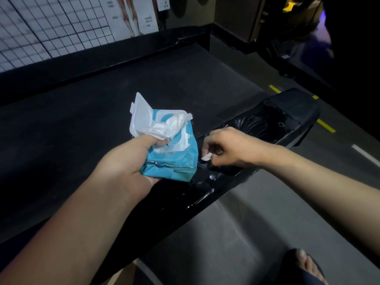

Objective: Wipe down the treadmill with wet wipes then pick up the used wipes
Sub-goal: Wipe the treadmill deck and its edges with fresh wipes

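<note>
Treadmill: the wide black belt (144,83) fills the middle of the view, and a person leans in over it.
Side rail: the glossy black rail (287,112) runs along the belt's right edge, and its surface shines wet.
Floor: grey floor (267,233) with yellow dashes (326,125) lies to the right of the rail, with a sandalled foot (304,266) on it at the bottom corner.
Wall: a white grid chart (51,27) stands behind the treadmill at the upper left.
Left hand: the left hand (127,161) is over the belt, its fingers wrapped under the wipe pack and the thumb pressing on top.
Wipe pack: the blue pack (174,161) is crumpled, with its white lid (139,116) flipped open.
Used wipes: a bunched white wad (166,128) sits on the pack's opening, pinned under the left thumb.
Right hand: the right hand (230,145) is low over the wet rail, just beside the pack, its fingers curled and pinching a scrap.
Scrap: a small white piece of wipe (206,156) is held at the right fingertips, close to the rail. Whether it touches the rail is unclear.
</note>
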{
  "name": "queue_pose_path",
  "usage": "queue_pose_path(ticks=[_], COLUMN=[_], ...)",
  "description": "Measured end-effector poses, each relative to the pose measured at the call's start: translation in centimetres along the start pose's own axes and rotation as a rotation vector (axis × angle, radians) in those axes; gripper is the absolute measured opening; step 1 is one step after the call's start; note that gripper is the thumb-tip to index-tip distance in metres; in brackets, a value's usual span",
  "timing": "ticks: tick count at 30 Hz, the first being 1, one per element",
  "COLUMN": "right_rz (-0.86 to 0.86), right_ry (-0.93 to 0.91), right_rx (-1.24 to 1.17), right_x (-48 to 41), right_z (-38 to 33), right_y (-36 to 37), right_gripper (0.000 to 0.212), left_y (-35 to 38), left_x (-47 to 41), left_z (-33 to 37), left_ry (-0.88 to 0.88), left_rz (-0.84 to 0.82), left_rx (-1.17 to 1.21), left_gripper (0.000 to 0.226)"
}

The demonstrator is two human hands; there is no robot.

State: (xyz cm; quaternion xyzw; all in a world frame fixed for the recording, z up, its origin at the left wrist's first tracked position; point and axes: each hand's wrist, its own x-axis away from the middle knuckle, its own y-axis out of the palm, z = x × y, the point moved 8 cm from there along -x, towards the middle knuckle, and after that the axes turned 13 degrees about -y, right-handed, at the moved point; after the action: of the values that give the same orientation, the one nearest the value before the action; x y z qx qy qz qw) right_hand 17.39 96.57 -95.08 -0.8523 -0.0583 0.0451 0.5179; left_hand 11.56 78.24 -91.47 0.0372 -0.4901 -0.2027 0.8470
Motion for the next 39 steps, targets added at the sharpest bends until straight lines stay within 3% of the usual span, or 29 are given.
queue_pose_path(ticks=[8,12,15,20,22,25,33,39], right_rz=[0.143,0.410,0.553,0.399,0.286,0.171,0.357,0.422], right_ry=[0.141,0.286,0.290,0.046,-0.069,-0.096,-0.022,0.036], right_rx=[-0.129,-0.308,-0.465,-0.103,-0.032,-0.003,-0.113,0.048], right_x=[3.5,4.9,5.0,4.6,4.4,4.6,5.0,5.0], right_z=[-0.6,1.4,1.8,-1.3,-1.8,-1.0,-1.8,0.2], right_y=[2.9,0.9,0.2,2.2,2.1,1.5,2.4,2.9], right_gripper=[0.030,0.033,0.028,0.015,0.014,0.020,0.015,0.015], left_y=[-0.2,-0.5,-0.6,-0.7,-0.8,-0.9,-0.9,-1.0], left_x=[-0.2,-0.5,-0.9,-1.3,-1.4,-1.4,-1.7,-1.7], left_z=[0.3,0.2,0.0,-0.2,-0.1,0.0,-0.2,-0.1], left_ry=[0.013,0.015,0.004,-0.013,-0.008,0.000,-0.006,-0.001], left_rz=[0.004,0.032,0.050,0.061,0.061,0.060,0.058,0.053], left_rx=[0.004,0.010,0.006,-0.002,0.001,0.010,-0.001,0.004], left_gripper=[0.018,0.017,0.021,0.027,0.025,0.026,0.030,0.029])
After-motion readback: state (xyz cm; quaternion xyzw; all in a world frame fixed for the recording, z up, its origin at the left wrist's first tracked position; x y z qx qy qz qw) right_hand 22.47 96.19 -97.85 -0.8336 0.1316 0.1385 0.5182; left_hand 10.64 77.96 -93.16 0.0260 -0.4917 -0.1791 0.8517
